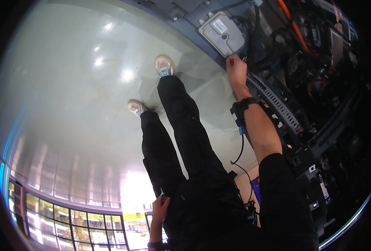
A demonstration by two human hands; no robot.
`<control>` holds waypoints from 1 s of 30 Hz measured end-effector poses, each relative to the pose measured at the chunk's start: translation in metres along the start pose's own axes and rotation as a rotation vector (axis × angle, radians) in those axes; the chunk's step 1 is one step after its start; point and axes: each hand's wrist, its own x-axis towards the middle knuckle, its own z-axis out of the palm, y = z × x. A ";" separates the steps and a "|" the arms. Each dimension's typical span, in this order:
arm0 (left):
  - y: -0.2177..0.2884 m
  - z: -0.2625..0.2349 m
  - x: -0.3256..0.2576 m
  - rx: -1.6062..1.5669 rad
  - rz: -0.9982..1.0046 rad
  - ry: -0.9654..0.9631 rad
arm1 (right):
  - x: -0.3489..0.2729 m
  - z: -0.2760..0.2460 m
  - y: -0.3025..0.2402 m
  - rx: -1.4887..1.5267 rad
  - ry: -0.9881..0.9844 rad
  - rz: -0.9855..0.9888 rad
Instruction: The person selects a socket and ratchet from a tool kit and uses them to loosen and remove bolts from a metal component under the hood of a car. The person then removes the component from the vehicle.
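Grey module (232, 38): your right hand (237, 73) at its lower edge, fingers (234, 60) pinched narrow.
Left hand (160, 208) low, grip unclear; floor (81, 96) spreads leftward.

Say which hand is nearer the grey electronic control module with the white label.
Right. The right hand is at the lower end of the control module; contact is unclear. The left hand is far off, low in the picture beside the black trousers.

Vehicle workshop: exposed engine bay (315, 62), glossy floor (72, 96), gridded windows (81, 219)
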 end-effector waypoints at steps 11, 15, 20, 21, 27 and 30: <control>0.009 -0.002 0.003 0.056 -0.057 -0.031 | 0.009 -0.011 -0.018 -0.073 -0.096 0.011; -0.004 0.000 0.003 -0.009 -0.034 0.005 | 0.013 -0.006 -0.019 -0.104 -0.087 0.024; -0.007 0.005 0.000 -0.089 0.033 0.089 | 0.017 -0.006 -0.009 -0.178 -0.077 -0.006; -0.015 0.005 -0.001 -0.116 0.030 0.099 | 0.017 -0.006 -0.005 -0.174 -0.078 0.012; -0.046 -0.009 -0.005 -0.150 0.161 0.141 | -0.049 -0.014 -0.053 0.119 0.015 0.173; -0.062 -0.014 -0.007 -0.229 0.334 0.133 | -0.115 -0.027 -0.096 0.336 -0.002 0.188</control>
